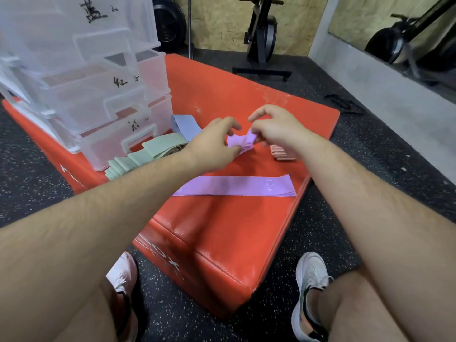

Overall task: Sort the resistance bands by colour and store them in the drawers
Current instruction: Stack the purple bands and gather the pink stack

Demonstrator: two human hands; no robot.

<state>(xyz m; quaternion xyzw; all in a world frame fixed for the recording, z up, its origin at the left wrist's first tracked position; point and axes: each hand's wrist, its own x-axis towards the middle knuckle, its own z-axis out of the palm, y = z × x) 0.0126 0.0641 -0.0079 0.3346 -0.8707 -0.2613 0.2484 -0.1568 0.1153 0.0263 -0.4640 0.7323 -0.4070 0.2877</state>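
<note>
A crumpled lilac fabric resistance band (240, 142) bunches above the red padded box (222, 225); left hand (214, 146) and right hand (276, 130) both pinch it.

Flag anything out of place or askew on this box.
The green bands sprawl unfolded beside the drawer unit, one end hanging past the edge of the red box. The bunched purple band, pinched between left hand and right hand, is crumpled, unlike the flat purple band nearer the front.
</note>
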